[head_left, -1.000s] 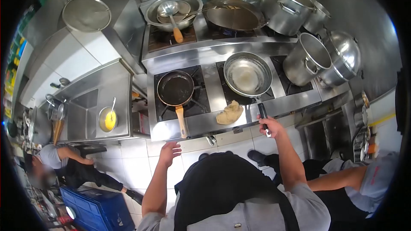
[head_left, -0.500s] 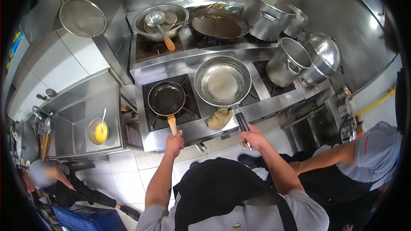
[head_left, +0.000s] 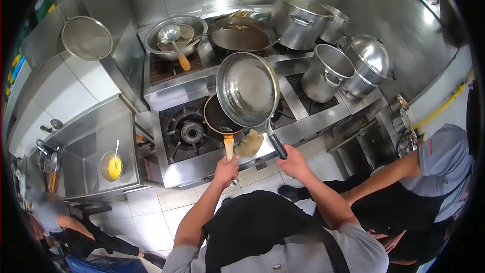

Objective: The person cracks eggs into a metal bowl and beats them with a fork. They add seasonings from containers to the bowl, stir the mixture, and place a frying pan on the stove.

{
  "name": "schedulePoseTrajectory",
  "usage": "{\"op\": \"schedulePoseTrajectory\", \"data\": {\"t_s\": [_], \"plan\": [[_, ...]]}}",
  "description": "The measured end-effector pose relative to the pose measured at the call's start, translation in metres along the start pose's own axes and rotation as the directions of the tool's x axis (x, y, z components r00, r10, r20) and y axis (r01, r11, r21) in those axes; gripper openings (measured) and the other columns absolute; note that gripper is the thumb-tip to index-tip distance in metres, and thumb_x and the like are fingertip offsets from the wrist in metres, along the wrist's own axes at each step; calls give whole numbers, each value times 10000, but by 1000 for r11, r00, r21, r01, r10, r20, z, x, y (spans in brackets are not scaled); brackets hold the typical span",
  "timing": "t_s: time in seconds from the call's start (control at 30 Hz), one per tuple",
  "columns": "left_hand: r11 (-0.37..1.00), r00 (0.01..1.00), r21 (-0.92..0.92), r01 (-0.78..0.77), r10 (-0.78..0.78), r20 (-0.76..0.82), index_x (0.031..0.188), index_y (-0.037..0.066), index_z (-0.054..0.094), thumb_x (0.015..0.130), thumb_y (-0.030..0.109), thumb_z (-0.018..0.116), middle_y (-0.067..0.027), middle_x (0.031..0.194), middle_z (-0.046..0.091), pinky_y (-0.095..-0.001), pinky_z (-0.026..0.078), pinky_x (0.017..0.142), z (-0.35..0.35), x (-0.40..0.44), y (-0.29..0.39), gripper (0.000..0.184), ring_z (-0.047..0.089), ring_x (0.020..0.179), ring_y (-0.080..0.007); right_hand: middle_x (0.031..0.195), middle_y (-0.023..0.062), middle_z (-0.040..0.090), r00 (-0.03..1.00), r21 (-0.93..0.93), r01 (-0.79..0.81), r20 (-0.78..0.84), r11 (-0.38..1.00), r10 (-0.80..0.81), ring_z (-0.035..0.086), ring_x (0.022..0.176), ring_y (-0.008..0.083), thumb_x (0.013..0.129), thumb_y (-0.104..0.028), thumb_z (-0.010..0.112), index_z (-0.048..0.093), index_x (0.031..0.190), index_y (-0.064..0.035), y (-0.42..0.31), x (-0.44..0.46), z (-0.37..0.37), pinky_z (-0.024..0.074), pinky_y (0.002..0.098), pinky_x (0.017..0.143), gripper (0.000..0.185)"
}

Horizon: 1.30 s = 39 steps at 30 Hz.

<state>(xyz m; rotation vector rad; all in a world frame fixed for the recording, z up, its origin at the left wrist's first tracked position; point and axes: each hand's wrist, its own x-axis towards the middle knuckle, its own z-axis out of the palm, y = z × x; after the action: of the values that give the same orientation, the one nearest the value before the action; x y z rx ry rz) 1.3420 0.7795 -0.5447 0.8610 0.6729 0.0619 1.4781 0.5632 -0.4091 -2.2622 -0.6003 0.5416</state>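
Note:
My left hand [head_left: 227, 171] is closed round the wooden handle of a small dark frying pan [head_left: 216, 115]. My right hand [head_left: 294, 163] grips the black handle of a larger metal pan [head_left: 251, 91], which is tilted with its inside facing me. The larger pan overlaps the right part of the small pan and hides it; whether they touch I cannot tell. Between the two handles a crumpled beige cloth [head_left: 249, 144] lies on the stove's front edge. Left of the small pan, a burner [head_left: 191, 132] is uncovered.
Tall pots [head_left: 327, 74] and a lidded steamer [head_left: 365, 65] stand right. Behind are a wide dark pan [head_left: 240, 38] and a bowl with a ladle [head_left: 170, 34]. A yellow-filled bowl [head_left: 111, 166] sits by the sink [head_left: 83, 159]. Co-workers [head_left: 429, 172] are at right and lower left.
My left hand took hold of the small pan's handle, and the pan has moved right, off the left burner. The larger pan has been raised and tilted.

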Motion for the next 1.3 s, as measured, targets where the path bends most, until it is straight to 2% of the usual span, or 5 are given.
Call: {"op": "schedulePoseTrajectory", "data": {"t_s": [0.17,0.7,1.1,1.27,1.3], "plan": [[998,995,13,69,-70,71,1004,126,466,988,251,653,27,609,426,-251,284,375,37,14,0,225,398,443,-83,847,283,651,994,-178,13,-104,984,-32,645,843,476,796,-125,686,523,1001,3,17,2,-16,504,532,754,291],[994,986,67,82,-91,141,924,123,482,971,255,675,24,583,435,-274,296,364,120,102,-36,239,401,415,-102,841,238,684,955,-444,16,-260,896,-145,667,812,457,860,-176,686,488,999,-57,81,38,-61,527,545,727,269],[985,985,64,161,-164,46,1015,96,474,969,374,673,-39,732,527,-299,406,418,160,156,-59,344,516,516,-150,858,271,673,951,-238,11,-298,971,-84,649,854,487,790,-123,698,562,993,-16,103,69,-59,517,517,734,267],[968,978,186,168,-187,88,1139,98,462,971,362,675,-84,835,558,-338,492,492,156,161,-50,378,570,626,-195,701,151,613,961,1,105,-256,995,-101,649,635,300,758,-95,694,553,900,1,98,86,-50,480,413,577,222],[963,974,189,191,-210,83,1157,94,498,964,394,674,-82,871,564,-373,534,558,159,148,-44,398,595,666,-200,642,83,572,987,191,-68,-133,979,94,586,513,193,785,-70,686,564,925,-13,86,84,-51,427,361,451,194]]}}
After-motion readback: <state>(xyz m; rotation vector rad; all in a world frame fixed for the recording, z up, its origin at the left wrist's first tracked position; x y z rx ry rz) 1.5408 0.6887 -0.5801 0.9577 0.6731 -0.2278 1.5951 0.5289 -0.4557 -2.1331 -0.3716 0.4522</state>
